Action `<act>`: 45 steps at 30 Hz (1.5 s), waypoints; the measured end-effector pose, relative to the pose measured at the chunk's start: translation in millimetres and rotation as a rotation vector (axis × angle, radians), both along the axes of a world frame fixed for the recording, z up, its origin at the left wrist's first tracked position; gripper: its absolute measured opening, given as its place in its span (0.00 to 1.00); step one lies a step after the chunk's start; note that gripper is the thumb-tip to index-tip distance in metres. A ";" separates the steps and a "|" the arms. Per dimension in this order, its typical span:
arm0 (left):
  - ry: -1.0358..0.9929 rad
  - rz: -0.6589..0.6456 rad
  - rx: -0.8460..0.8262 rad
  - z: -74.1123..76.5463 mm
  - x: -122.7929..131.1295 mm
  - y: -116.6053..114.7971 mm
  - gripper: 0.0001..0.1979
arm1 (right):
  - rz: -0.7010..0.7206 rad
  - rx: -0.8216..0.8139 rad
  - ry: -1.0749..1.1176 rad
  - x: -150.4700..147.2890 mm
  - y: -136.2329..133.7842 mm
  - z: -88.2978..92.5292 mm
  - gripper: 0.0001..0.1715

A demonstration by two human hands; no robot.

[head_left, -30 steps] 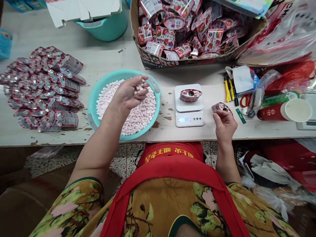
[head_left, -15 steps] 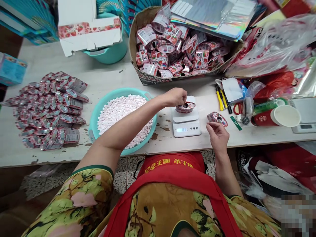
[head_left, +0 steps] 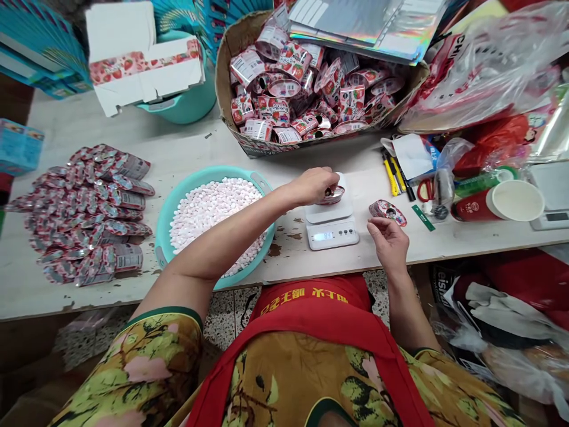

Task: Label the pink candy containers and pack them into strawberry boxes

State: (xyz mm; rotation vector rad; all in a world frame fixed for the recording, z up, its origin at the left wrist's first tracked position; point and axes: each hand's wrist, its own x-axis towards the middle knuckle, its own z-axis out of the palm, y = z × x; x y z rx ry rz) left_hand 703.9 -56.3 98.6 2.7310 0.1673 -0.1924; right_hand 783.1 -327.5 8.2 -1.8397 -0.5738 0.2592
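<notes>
My left hand (head_left: 315, 185) reaches over a white digital scale (head_left: 332, 235), fingers closed and pointing down at the dark opening of a strawberry-printed oval pouch-like pack (head_left: 333, 196) on its plate. Whatever those fingers pinch is too small or hidden to make out. The scale's display is lit. My right hand (head_left: 391, 244) is open at the table's front, fingers loosely bent, just below a second strawberry-printed pack (head_left: 387, 212) with a dark round hole. Beneath my left forearm is a turquoise basin (head_left: 160, 237) of small white-pink candies (head_left: 213, 207).
Many strawberry-printed packs (head_left: 89, 207) are stacked at left. A cardboard box (head_left: 226, 77) of similar packs stands behind, near a second turquoise basin (head_left: 195, 101). Yellow cutters (head_left: 391, 177), red scissors (head_left: 425, 190) and a red paper cup (head_left: 475, 207) lie to the right.
My left hand has shifted slightly and now covers more of the pack on the scale. My right hand stays by the second pack. The whole view has shifted slightly.
</notes>
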 end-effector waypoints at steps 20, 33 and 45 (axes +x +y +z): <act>-0.363 0.865 -1.077 -0.5 -50.9 40.5 0.10 | -0.026 -0.020 -0.011 3.2 -12.8 -7.3 0.19; -0.145 0.553 -0.796 -3.0 -58.8 21.3 0.06 | -0.057 -0.044 -0.036 1.1 -19.9 -2.4 0.20; -0.175 0.534 -0.770 -5.6 -67.8 15.8 0.07 | -0.071 -0.063 -0.012 -12.0 -32.2 -3.0 0.19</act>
